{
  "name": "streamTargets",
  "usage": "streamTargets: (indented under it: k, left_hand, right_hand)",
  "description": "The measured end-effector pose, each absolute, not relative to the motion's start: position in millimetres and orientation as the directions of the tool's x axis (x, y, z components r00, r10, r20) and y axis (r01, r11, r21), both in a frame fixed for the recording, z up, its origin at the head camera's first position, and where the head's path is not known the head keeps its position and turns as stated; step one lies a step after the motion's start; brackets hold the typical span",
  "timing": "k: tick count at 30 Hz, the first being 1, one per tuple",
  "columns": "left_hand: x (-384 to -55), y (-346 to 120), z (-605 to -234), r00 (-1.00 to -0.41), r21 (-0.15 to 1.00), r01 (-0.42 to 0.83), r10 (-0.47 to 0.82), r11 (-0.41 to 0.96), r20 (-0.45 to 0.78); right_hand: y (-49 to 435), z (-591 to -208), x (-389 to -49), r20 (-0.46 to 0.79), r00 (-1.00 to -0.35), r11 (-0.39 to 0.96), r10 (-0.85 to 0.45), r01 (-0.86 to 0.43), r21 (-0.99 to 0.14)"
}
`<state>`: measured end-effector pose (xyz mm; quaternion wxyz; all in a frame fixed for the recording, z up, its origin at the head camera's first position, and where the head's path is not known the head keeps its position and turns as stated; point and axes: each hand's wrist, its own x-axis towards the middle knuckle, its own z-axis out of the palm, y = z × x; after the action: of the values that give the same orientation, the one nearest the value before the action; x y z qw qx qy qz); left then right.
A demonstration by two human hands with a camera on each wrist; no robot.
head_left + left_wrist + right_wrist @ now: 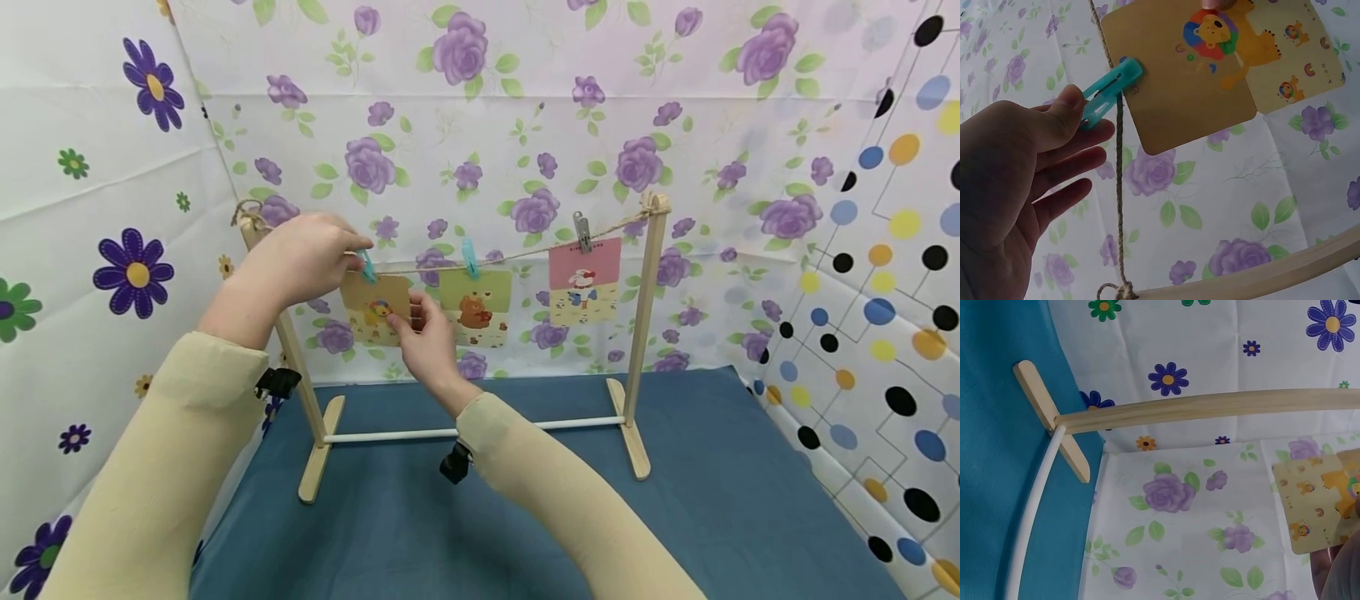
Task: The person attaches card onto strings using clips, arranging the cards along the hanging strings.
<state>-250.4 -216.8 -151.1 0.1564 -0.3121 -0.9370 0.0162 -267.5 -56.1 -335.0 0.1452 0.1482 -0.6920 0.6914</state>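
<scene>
My left hand (311, 254) pinches a light-blue clothespin (1110, 90) between thumb and forefinger, its other fingers spread below. The clothespin's tip lies over the twine (1119, 156) and the top edge of a tan card (1179, 75) with a lion on it. Gripping that card by its right side is my right hand (431, 337), thumb on the front. A green card with a bear (474, 310) hangs close by under a second light-blue clothespin (470, 258). Farther right, a metal clip (582, 232) holds a pink card with a rabbit (583, 283).
The twine is tied between two wooden posts (642, 325) on flat feet, joined low by a white rod (397, 436). The stand is on a blue cloth (525, 517). Floral sheets (510, 133) hang behind, with patterned sheets at both sides.
</scene>
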Motion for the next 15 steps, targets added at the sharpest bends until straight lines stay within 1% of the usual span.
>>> streamTargets:
  k: [3, 5, 9, 12, 15]
  left_hand:
    - [-249, -219, -154, -0.768, -0.106, 0.56, 0.563, 0.821, 0.305]
    - [-249, -220, -157, -0.755, -0.113, 0.563, 0.565, 0.819, 0.333]
    - [-249, -222, -163, -0.706, -0.135, 0.585, 0.583, 0.8, 0.402]
    - [-247, -225, -168, -0.655, -0.15, 0.603, 0.594, 0.783, 0.467]
    - [-245, -228, -174, -0.602, -0.159, 0.614, 0.589, 0.773, 0.538]
  right_hand:
    - [-53, -339, -264, 0.413, -0.91, 0.0, -0.032, -0.413, -0.911]
    - [-50, -343, -260, 0.412, -0.91, 0.014, -0.054, -0.413, -0.91]
    - [-43, -352, -247, 0.369, -0.922, 0.044, -0.115, -0.376, -0.926]
    - [-35, -360, -234, 0.308, -0.932, 0.05, -0.189, -0.323, -0.945]
    - [-25, -368, -221, 0.258, -0.926, 0.082, -0.274, -0.29, -0.953]
